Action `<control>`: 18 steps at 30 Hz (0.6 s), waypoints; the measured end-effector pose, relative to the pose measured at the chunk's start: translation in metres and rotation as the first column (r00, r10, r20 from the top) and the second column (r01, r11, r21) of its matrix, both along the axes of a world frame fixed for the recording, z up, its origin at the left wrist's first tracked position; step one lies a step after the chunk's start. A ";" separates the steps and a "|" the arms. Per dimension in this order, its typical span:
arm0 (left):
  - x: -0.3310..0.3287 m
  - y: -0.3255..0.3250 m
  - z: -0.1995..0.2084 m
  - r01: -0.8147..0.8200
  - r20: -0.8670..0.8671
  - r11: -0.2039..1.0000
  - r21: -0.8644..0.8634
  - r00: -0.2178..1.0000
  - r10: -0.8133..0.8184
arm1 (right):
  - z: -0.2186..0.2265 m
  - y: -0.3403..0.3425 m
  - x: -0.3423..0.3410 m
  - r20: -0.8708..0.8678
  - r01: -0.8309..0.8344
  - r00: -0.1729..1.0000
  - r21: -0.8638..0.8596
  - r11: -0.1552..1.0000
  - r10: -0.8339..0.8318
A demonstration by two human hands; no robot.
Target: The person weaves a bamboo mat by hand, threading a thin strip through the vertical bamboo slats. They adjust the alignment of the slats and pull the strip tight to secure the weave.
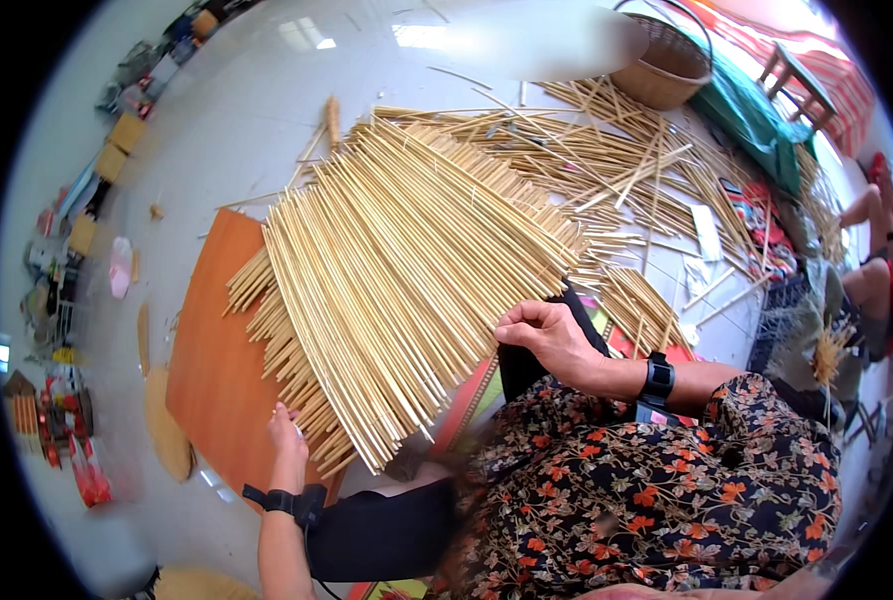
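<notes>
Floral lap [666,480] nearest; left hand [288,432] is touching stick fan [396,280] base open-fingered, right hand [546,335] is curling loosely at its right edge, sticks running up-away.

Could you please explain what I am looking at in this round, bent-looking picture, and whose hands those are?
There is no machine here. The single picture comes from a wide fisheye camera worn on a person's head, looking down, so straight lines curve near the rim. The two bare hands are the wearer's own, each with a dark wrist strap. The left hand touches the near ends of a large fan of pale straight sticks lying partly on an orange board on the floor. The right hand rests, loosely closed, at the fan's right edge; I cannot tell whether it grips a stick. More sticks lie loose beyond, near a woven basket. The flowered fabric is the wearer's clothing. Another person's legs show at right.
</notes>
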State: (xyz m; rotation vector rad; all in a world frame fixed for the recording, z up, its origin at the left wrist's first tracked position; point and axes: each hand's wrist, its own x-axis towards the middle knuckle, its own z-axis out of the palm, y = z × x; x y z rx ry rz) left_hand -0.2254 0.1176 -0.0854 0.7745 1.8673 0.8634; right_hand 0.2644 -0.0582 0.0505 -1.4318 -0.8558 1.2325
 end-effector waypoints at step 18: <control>0.120 0.101 0.055 0.347 -0.549 0.816 0.462 0.835 -0.044 | -0.009 -0.075 0.062 -0.500 -0.358 0.837 -0.195 0.913 0.221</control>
